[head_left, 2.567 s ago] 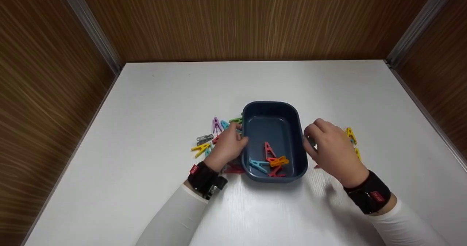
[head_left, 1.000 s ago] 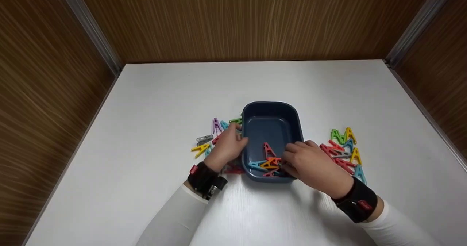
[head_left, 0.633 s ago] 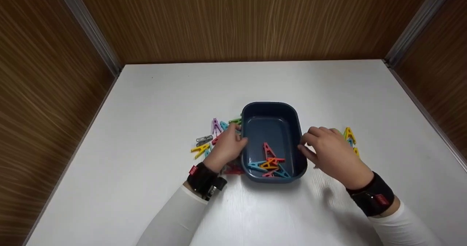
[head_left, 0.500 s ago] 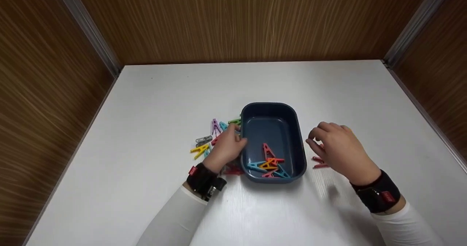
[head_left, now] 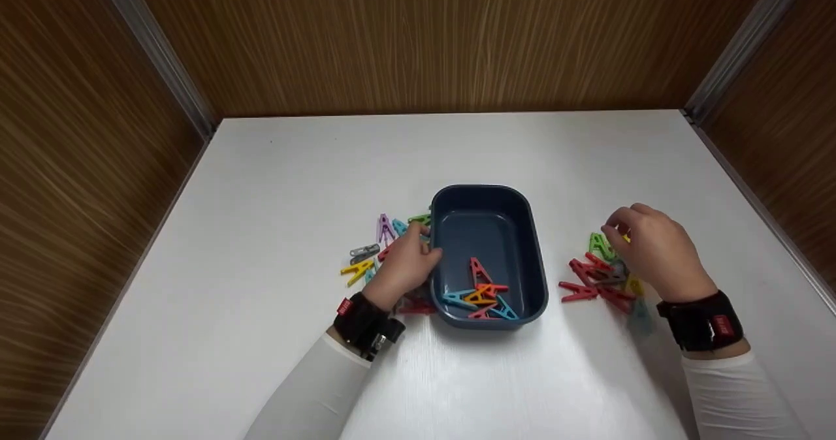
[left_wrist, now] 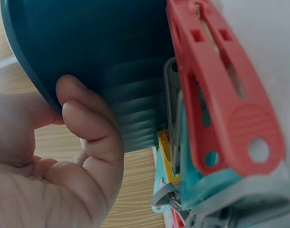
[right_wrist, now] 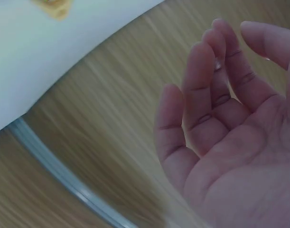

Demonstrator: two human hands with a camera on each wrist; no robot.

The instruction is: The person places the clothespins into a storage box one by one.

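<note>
Since a second ago the right hand (head_left: 656, 252) has left the dark blue tub (head_left: 530, 251) and moved out to the right, and a teal peg (head_left: 504, 309) now lies among the pegs in the tub. That hand hovers over the right-hand heap of clothes pegs (head_left: 591, 277), fingers loosely bent and holding nothing; the right wrist view shows the palm bare and the fingers relaxed (right_wrist: 216, 95). The left hand (head_left: 405, 264) has stayed put, its fingers curled against the tub's left wall, and in the left wrist view the thumb (left_wrist: 90, 121) presses the tub's dark side (left_wrist: 111, 52). Beside it lies the left-hand scatter of pegs (head_left: 379, 244), with a red peg (left_wrist: 216, 90) close to the camera. The tub stands at the middle of the white table (head_left: 261, 185), between the two heaps, with red, orange and teal pegs gathered at its near end.
</note>
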